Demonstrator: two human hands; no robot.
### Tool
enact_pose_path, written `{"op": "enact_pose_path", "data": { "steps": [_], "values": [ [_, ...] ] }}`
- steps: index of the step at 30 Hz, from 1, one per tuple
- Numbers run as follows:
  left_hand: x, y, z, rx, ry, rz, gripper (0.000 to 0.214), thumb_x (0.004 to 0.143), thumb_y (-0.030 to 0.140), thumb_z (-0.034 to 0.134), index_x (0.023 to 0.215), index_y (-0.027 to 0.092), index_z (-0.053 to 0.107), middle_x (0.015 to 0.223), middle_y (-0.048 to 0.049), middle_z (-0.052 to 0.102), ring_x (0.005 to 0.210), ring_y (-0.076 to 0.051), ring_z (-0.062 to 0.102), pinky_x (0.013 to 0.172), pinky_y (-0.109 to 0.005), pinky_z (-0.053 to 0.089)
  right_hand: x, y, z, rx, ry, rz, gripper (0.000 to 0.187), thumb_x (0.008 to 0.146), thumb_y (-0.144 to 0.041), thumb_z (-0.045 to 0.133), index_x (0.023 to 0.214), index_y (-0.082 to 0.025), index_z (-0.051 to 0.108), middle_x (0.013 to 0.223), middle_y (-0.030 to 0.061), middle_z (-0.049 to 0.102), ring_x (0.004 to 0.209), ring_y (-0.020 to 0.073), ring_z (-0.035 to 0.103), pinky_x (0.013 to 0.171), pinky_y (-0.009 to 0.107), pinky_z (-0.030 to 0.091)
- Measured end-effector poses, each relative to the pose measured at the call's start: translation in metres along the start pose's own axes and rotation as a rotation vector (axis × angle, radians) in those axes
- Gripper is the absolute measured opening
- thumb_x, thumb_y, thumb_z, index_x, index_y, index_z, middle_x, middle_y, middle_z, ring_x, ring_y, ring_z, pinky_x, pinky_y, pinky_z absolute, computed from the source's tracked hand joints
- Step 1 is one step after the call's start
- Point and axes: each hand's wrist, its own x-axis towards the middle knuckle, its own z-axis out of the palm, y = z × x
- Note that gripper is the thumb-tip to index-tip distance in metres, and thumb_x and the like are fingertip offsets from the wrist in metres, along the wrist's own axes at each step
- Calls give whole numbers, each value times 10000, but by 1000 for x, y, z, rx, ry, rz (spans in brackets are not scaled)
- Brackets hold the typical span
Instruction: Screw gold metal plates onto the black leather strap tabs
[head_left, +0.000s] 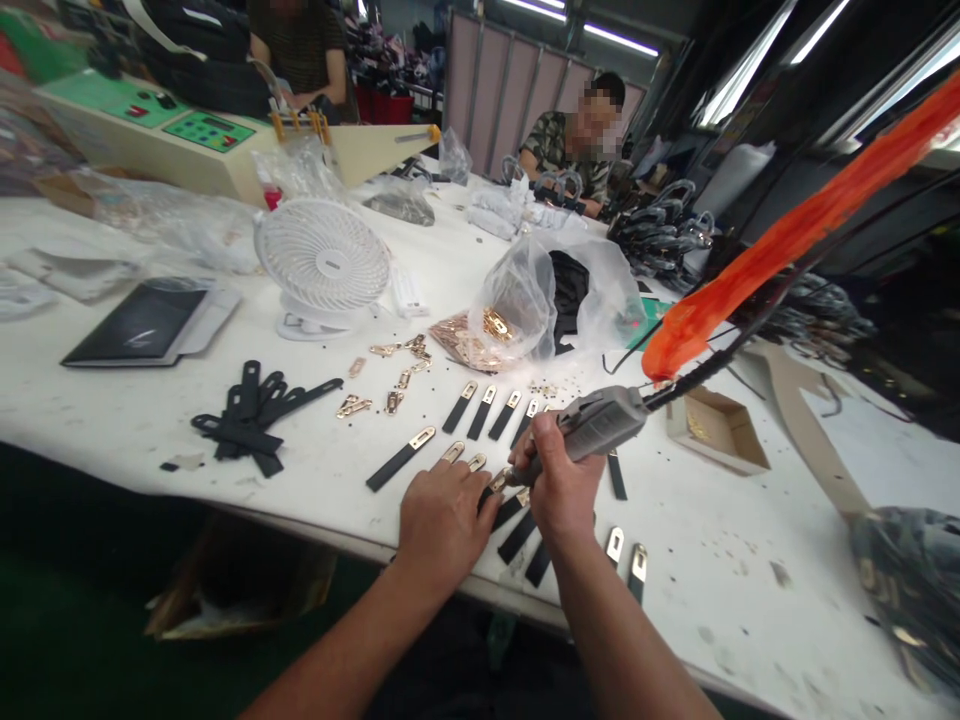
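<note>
My right hand [556, 480] is closed round a grey powered screwdriver [592, 425], tip pointing down-left at a black strap with a gold end clip [496, 483]. My left hand [444, 515] lies flat on the white table [135, 420], fingers pressing on that strap beside the tool tip. More black straps with gold clips [480, 408] lie in a row just beyond, and others [626, 555] sit to the right near the table edge.
A pile of bare black straps [251, 415] lies to the left, loose gold clips [390, 385] in the middle. Behind stand a white fan [324, 262], a plastic bag [547, 290], a small cardboard box [716, 428]. A seated person [574, 150] works at the far side.
</note>
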Motion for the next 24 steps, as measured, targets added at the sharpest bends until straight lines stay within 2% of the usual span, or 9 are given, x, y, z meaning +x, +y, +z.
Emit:
{"op": "enact_pose_path", "data": {
  "steps": [6,12,24],
  "values": [
    [0,-1,4,-15,-2,-1,102,940,301,758,862,236,768,881,-82,748,967,-319,702,728,-418,469,3,4,2,-59,-11,14,436,797,-556,861,767,-202,607,476,-57,554,357,127,485,367,267,415],
    [-1,-2,3,-19,-27,4,79,934,284,761,872,245,792,902,-77,756,904,-302,696,719,-431,470,0,4,2,-108,-59,25,418,832,-551,839,767,-189,639,492,-34,587,394,134,515,414,270,446],
    [2,-4,4,-17,-35,34,146,945,270,721,810,237,769,817,-64,742,802,-284,668,661,-410,431,6,5,4,-340,-314,39,414,824,-505,838,651,-195,625,531,-8,598,469,137,521,465,274,446]
  ]
}}
